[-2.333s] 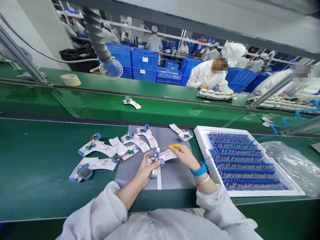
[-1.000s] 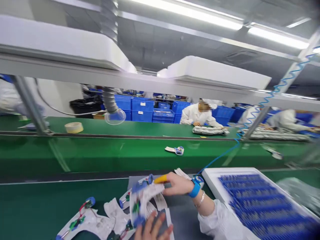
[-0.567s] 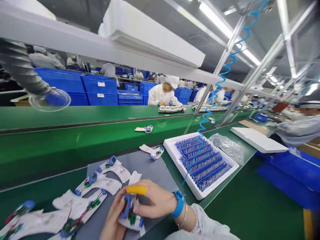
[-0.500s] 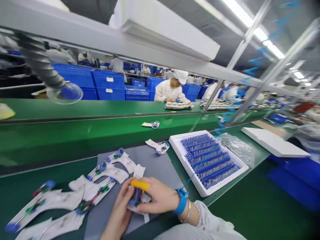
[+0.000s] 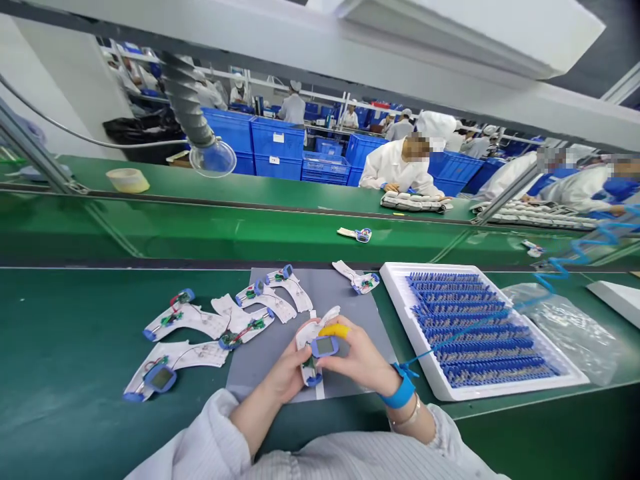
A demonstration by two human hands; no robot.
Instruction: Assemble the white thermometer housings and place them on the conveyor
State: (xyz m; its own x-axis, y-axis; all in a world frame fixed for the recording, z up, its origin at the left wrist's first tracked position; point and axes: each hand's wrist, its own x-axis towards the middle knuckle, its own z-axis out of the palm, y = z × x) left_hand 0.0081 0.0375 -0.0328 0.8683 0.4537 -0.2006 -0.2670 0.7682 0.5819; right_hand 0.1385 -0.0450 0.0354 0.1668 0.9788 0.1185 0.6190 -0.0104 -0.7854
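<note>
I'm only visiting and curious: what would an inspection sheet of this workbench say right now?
Surface: green bench with a grey mat under the hands.
Things in hand: white shell with a small blue-framed screen, held over the mat.
Clutter: several loose shells with wiring; white tray of blue parts; clear bag.
Hands: left hand and right hand, fingers closed on the white shell; yellow finger cover on the right.
Cables: blue wrist strap; coiled blue cable.
Surroundings: conveyor belt, tape roll, ribbed hose, blue crates, people in white coats.
</note>
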